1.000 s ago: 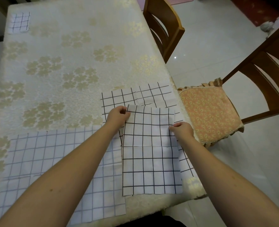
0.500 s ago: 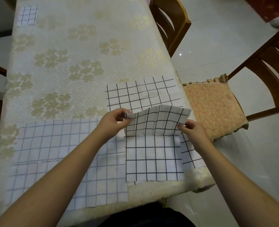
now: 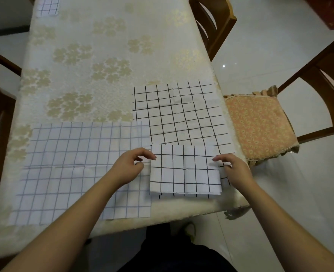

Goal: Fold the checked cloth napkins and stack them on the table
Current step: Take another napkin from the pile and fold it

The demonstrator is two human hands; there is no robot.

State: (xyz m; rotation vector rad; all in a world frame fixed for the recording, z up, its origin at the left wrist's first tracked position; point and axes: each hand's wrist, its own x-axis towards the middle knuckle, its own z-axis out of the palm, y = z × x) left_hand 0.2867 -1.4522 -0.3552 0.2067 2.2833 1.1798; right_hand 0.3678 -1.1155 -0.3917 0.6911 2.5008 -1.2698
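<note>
Between both loosely open hands' grip lies the folded napkin (image 3: 185, 169), touched at its edges

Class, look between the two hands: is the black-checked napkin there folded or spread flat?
Folded: the black-checked napkin shows stacked layer edges along its near side.

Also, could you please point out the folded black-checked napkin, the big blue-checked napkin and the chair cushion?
folded black-checked napkin (image 3: 184, 169): head view, centre of its top layer.
big blue-checked napkin (image 3: 74, 154): head view, bare middle.
chair cushion (image 3: 258, 126): head view, middle of the seat pad.
</note>
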